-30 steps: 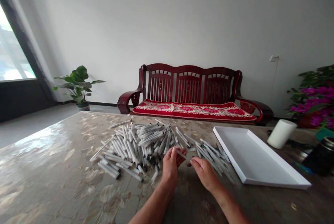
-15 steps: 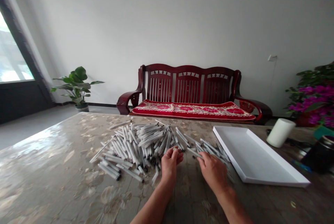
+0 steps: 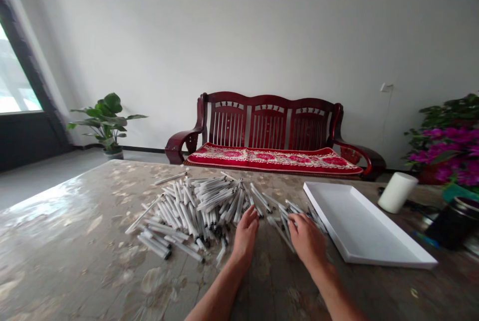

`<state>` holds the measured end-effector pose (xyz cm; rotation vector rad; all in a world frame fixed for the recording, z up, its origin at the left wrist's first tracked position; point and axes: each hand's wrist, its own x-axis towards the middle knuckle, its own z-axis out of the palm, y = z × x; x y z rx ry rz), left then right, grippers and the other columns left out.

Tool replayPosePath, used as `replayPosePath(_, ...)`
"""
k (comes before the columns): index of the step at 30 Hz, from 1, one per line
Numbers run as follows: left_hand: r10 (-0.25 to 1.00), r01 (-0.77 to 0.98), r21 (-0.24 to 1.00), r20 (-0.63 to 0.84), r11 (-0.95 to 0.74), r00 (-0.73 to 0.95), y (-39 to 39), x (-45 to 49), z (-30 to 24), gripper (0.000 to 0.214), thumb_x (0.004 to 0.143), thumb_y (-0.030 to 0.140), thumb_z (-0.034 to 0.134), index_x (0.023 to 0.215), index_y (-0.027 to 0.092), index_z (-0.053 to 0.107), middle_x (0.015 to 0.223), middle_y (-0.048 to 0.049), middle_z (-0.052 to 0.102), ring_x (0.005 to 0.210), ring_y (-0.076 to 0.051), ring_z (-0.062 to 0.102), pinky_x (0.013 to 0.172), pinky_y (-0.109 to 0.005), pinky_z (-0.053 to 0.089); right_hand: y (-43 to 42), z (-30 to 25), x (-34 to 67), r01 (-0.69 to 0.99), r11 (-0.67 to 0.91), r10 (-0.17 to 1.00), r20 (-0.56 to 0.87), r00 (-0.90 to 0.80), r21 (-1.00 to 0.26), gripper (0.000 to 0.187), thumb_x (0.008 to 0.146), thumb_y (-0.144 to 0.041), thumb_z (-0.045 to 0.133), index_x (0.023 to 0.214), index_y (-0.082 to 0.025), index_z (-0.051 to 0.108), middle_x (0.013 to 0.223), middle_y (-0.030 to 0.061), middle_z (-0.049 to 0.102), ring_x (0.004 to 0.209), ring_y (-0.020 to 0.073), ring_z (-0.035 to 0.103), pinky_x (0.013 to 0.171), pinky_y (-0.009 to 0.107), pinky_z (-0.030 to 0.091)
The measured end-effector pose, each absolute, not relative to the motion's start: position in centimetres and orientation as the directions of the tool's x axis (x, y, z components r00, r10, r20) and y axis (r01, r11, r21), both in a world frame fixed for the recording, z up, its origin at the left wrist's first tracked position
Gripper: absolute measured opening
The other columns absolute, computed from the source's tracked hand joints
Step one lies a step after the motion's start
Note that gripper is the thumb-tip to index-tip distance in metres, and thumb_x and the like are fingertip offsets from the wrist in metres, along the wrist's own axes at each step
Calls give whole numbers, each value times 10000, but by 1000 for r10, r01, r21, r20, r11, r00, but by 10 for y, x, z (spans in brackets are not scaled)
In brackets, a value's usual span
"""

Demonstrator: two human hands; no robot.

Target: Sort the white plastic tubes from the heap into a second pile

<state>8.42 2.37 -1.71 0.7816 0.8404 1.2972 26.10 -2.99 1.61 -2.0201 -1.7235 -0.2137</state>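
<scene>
A large heap of pens (image 3: 189,211) with whitish translucent barrels and dark ends lies left of my hands. My left hand (image 3: 245,233) is at the heap's right edge, its fingers stretched forward and nothing visible in them. My right hand (image 3: 309,241) hovers at a smaller group of pens (image 3: 294,206), thumb and forefinger apart; its other fingers are partly hidden. A blurred pen (image 3: 282,235) lies slantwise just left of this hand. To the right, a shallow white tray (image 3: 374,223) stands beside the smaller group.
A white cylinder (image 3: 397,192) and a dark cup-like container (image 3: 454,221) stand at the right of the patterned table (image 3: 149,286). Pink flowers (image 3: 445,154) rise behind them. Beyond the table are a red wooden bench (image 3: 269,126) and a potted plant (image 3: 108,121).
The pen in my right hand has been let go and lies near it. My right hand has opened over the smaller group. The left fingers, pinched before, have straightened. The view has shifted slightly.
</scene>
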Motion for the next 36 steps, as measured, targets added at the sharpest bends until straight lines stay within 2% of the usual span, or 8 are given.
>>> replayPosePath(7, 995, -258, 965, -30, 55, 99, 19, 87, -16, 337, 620, 44, 631, 883, 194, 780, 981, -87, 784, 1020, -263, 699, 1008, -410, 479, -7, 30, 273, 943, -170, 933, 262, 248, -288, 258, 910, -172, 515, 1028, -225, 738, 1074, 59, 744, 1012, 202, 676, 823, 282, 458)
replayPosePath(13, 970, 1, 992, 124, -127, 210, 5, 88, -10, 359, 653, 46, 548, 794, 249, 809, 916, -60, 794, 969, -278, 698, 981, -387, 469, 20, 39, 280, 958, -249, 946, 175, 273, -143, 291, 935, -180, 488, 1065, -242, 740, 1075, 65, 749, 1009, 187, 686, 783, 254, 455)
replayPosePath(17, 974, 27, 988, 144, -151, 178, 4, 86, -6, 327, 649, 63, 562, 761, 255, 801, 875, -58, 788, 926, -278, 695, 947, -377, 477, 39, 44, 272, 968, -240, 955, 159, 249, -73, 259, 935, -187, 511, 1005, -222, 758, 1100, 106, 733, 1009, 216, 687, 757, 271, 463)
replayPosePath(23, 971, 140, 967, 195, -214, 139, 8, 79, -9, 291, 695, 113, 563, 803, 242, 801, 900, -79, 780, 912, -275, 692, 891, -364, 483, 57, 44, 261, 966, -258, 959, 118, 257, -15, 286, 854, -29, 524, 913, -164, 769, 1042, 154, 751, 1015, 252, 700, 761, 286, 472)
replayPosePath(28, 986, 72, 985, 149, -154, 76, 9, 78, -4, 211, 670, 161, 635, 784, 245, 792, 834, -66, 777, 861, -279, 689, 851, -355, 484, 49, 51, 265, 966, -259, 956, 139, 260, -27, 246, 896, -96, 515, 1014, -113, 730, 1038, 199, 746, 991, 286, 708, 754, 322, 474)
replayPosePath(31, 997, -46, 997, 62, -60, 45, 12, 79, 1, 141, 689, 276, 703, 795, 226, 781, 709, -43, 739, 674, -234, 659, 709, -321, 481, 32, 53, 260, 970, -189, 957, 191, 216, -152, 236, 949, -219, 485, 1065, -171, 685, 1030, 129, 755, 971, 244, 707, 756, 298, 474)
replayPosePath(34, 997, -218, 974, -53, 64, 56, 15, 81, 3, 302, 686, 421, 749, 885, 195, 769, 738, -44, 734, 615, -193, 639, 587, -279, 452, 7, 44, 247, 824, 68, 958, 269, 104, -562, 225, 941, -311, 463, 930, -222, 669, 908, 54, 755, 863, 204, 699, 746, 277, 480)
replayPosePath(36, 989, -348, 927, -119, 141, 85, 17, 82, 3, 428, 641, 519, 787, 890, 172, 753, 733, -47, 717, 639, -182, 645, 558, -255, 446, -8, 34, 237, 662, 187, 953, 297, 56, -726, 231, 909, -386, 491, 878, -232, 661, 861, 42, 739, 824, 210, 681, 735, 294, 490)
